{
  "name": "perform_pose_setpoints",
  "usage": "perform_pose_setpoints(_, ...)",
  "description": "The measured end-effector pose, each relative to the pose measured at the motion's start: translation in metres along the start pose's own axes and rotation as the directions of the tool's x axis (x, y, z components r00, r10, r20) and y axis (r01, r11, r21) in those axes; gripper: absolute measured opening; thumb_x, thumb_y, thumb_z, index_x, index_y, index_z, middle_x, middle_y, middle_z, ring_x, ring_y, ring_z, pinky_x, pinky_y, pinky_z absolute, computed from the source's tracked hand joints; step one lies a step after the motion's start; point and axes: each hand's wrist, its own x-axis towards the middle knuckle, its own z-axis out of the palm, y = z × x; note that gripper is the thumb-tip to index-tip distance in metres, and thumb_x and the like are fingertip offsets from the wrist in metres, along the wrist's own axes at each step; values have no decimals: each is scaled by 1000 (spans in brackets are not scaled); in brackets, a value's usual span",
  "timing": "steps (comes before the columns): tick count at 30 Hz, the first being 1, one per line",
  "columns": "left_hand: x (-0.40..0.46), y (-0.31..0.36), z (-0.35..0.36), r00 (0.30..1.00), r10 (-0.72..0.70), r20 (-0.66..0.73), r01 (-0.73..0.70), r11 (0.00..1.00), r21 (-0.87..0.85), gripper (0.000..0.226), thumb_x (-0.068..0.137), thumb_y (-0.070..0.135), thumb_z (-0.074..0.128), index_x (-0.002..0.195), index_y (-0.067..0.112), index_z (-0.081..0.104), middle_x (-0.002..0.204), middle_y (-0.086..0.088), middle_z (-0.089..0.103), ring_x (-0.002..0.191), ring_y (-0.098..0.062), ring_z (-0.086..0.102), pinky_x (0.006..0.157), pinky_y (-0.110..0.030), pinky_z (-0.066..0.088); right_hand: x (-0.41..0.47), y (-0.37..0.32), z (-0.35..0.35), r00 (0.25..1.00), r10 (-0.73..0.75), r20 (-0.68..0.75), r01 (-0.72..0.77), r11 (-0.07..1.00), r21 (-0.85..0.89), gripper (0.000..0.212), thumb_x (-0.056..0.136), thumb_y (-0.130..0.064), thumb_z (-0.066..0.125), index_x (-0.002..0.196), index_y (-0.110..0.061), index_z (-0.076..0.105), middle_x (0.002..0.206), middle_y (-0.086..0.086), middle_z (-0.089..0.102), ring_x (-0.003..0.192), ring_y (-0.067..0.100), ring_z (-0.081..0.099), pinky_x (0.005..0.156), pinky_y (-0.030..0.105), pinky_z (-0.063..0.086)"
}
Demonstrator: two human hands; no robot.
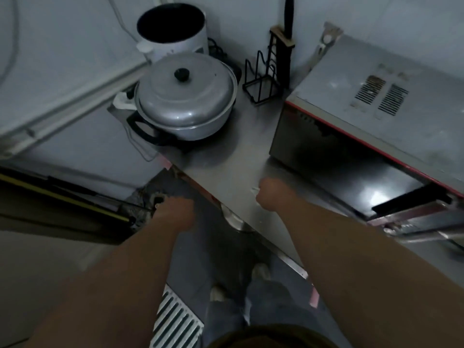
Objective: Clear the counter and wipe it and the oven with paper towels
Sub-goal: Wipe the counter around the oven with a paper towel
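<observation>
A stainless-steel counter (226, 156) is seen from above, its near edge running diagonally across the view. The oven (376, 116), a grey box with a red trim line and vent slots on top, is set on the right side of the counter; its dark glass door (364, 187) is seen hanging open over the counter surface. At the counter's far left corner a large grey pot (185, 104) with a domed lid and a black knob is placed on a dark base with a black handle. Behind it, against the wall, a white cylindrical cooker (173, 33) with a dark open interior is seen. Between the pot and the oven a black wire rack (263, 79) is stood at the counter's back edge, with a dark upright item slotted in it.

The right hand (272, 194) is held at the near edge of the counter, just beside the open oven door, fingers curled under; a small bit of white paper towel (255, 189) is seen at the knuckles and is gripped there. The left hand (175, 212) is held off the counter, just past its near left corner and above the floor (206, 247); its fingers are blurred and turned away, so its grip cannot be told.
</observation>
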Motion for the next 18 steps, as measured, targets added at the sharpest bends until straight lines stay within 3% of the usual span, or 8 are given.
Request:
perform_pose_setpoints(3,23,4,-11,997,69,39,-68,997,-20,26,97,26,44,112,15,62,119,-11,63,104,-31,59,90,-43,52,25,-2,-15,1000,-5,-29,6,999,34,28,97,-23,49,119,-7,57,126,17,58,115,34,55,93,34,44)
perform_pose_setpoints(8,61,35,-46,992,99,-81,-106,990,-93,35,100,29,43,130,16,57,132,-8,54,125,-28,48,98,-39,44,69,-14,-44,996,-15,-87,37,967,252,22,93,-31,53,103,-12,58,113,16,63,95,33,60,84,36,51)
perform_pose_setpoints(12,85,52,-55,987,113,-110,-125,986,-111,39,97,33,49,131,16,59,134,-10,56,125,-31,50,101,-39,45,84,-25,-49,996,-47,-82,71,942,329,26,91,-34,54,107,-14,59,117,13,61,104,34,59,91,39,50)
perform_pose_setpoints(18,125,70,-68,992,107,-61,-114,987,-115,41,95,32,48,132,16,56,137,-9,53,127,-30,48,99,-39,43,113,-15,-56,995,89,-40,-49,811,584,19,85,-34,57,98,-20,58,101,10,64,85,33,66,79,45,59)
